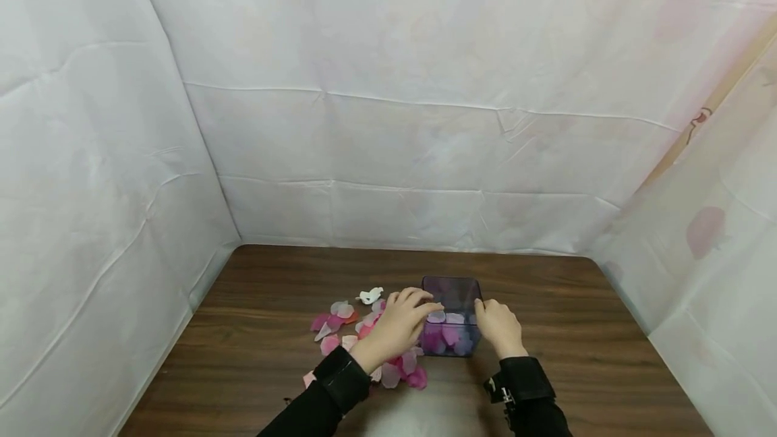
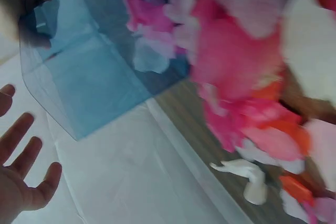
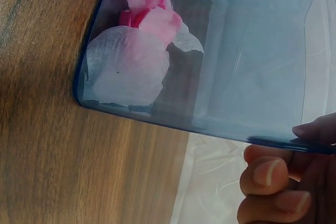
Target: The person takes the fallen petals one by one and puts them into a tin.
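A clear blue-violet plastic box (image 1: 451,294) stands on the table with pink, white and bluish petals (image 3: 126,69) at its bottom. My right hand (image 1: 499,324) pinches the box's upper rim on the right side, thumb on one face and fingers on the other. My left hand (image 1: 397,322) hovers by the box's left edge, above the loose petals. In the left wrist view its fingers (image 2: 23,156) are spread, with nothing seen between them. The loose petals (image 2: 236,51), pink, white and orange, lie heaped left of the box, partly hidden under my left arm.
A small white bird-like piece (image 1: 369,296) lies behind the petal heap. The brown wood-grain table (image 1: 583,329) ends at white cloth walls (image 1: 388,140) at the back and on both sides. A small dark bit (image 1: 288,400) lies near my left sleeve.
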`<action>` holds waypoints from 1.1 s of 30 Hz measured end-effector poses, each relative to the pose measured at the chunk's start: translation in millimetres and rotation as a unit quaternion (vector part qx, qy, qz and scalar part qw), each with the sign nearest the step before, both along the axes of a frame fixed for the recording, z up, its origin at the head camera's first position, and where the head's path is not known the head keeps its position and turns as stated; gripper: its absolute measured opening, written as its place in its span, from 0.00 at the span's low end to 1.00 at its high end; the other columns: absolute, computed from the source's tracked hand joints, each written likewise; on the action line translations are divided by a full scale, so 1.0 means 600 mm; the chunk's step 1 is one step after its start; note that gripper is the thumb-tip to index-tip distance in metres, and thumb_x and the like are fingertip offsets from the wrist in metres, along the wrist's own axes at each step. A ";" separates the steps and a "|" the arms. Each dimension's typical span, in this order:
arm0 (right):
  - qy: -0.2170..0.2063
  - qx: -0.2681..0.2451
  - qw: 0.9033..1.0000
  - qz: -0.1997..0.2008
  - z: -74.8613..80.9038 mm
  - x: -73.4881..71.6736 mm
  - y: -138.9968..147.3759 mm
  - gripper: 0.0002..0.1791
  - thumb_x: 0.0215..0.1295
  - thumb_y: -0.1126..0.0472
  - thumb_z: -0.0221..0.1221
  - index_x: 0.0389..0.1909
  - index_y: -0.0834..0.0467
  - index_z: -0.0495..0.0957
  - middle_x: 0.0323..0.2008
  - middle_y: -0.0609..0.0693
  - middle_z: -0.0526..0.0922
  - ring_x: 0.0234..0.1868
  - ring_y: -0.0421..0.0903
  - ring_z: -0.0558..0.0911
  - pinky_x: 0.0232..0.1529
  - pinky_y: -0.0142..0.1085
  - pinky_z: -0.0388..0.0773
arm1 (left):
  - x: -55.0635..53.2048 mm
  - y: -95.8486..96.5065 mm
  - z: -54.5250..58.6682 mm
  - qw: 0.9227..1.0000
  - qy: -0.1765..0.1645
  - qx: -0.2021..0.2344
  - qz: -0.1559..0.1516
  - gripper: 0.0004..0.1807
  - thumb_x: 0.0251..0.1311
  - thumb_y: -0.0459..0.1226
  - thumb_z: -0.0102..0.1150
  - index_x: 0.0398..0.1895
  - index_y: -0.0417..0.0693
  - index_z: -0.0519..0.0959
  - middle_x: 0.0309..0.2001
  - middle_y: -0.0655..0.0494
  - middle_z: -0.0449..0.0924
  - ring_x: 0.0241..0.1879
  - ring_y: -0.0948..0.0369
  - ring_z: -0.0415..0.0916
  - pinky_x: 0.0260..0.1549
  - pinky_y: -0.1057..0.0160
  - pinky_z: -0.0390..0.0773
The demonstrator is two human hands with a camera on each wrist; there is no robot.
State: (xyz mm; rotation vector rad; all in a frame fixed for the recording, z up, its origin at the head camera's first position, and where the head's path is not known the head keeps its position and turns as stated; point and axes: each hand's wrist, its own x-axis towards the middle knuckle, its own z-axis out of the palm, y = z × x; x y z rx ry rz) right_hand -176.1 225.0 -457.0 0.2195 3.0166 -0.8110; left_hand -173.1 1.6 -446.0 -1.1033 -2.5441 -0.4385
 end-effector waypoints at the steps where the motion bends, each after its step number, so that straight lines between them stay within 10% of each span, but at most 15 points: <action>1: 0.001 0.001 1.000 0.000 0.000 -0.001 0.001 0.23 0.72 0.53 0.38 0.15 0.56 0.63 0.18 0.53 0.69 0.23 0.49 0.72 0.25 0.39 0.62 | 0.001 -0.008 -0.004 1.000 0.006 0.014 -0.007 0.18 0.62 0.33 0.53 0.54 0.58 0.77 0.54 0.57 0.74 0.57 0.58 0.67 0.52 0.50 0.69; 9: 0.002 -0.003 1.000 0.003 0.000 -0.001 0.000 0.23 0.71 0.53 0.38 0.15 0.55 0.62 0.17 0.52 0.66 0.23 0.48 0.70 0.25 0.38 0.61 | 0.023 -0.087 -0.057 0.998 0.051 0.030 -0.033 0.13 0.54 0.37 0.63 0.44 0.56 0.81 0.44 0.57 0.75 0.49 0.58 0.72 0.49 0.54 0.73; 22: 0.006 -0.002 1.000 0.002 0.013 -0.003 0.005 0.23 0.72 0.53 0.38 0.15 0.56 0.63 0.18 0.53 0.68 0.24 0.49 0.72 0.26 0.40 0.63 | 0.055 -0.151 -0.134 0.990 -0.113 -0.056 0.060 0.26 0.48 0.50 0.68 0.52 0.56 0.77 0.43 0.59 0.72 0.43 0.60 0.70 0.38 0.57 0.72; 27: -0.002 0.005 1.000 0.001 0.008 0.000 0.003 0.23 0.72 0.53 0.39 0.18 0.58 0.69 0.22 0.55 0.75 0.26 0.50 0.75 0.28 0.41 0.64 | 0.062 -0.146 -0.150 0.992 -0.097 -0.048 0.070 0.08 0.49 0.41 0.69 0.31 0.55 0.80 0.31 0.62 0.70 0.32 0.63 0.68 0.25 0.68 0.64; 33: 0.005 0.006 1.000 0.001 0.001 0.002 0.002 0.24 0.71 0.53 0.39 0.16 0.58 0.68 0.22 0.56 0.76 0.27 0.52 0.77 0.27 0.42 0.65 | 0.066 -0.144 -0.153 0.995 -0.060 -0.019 0.071 0.10 0.44 0.35 0.70 0.20 0.55 0.75 0.25 0.64 0.69 0.28 0.63 0.70 0.23 0.69 0.65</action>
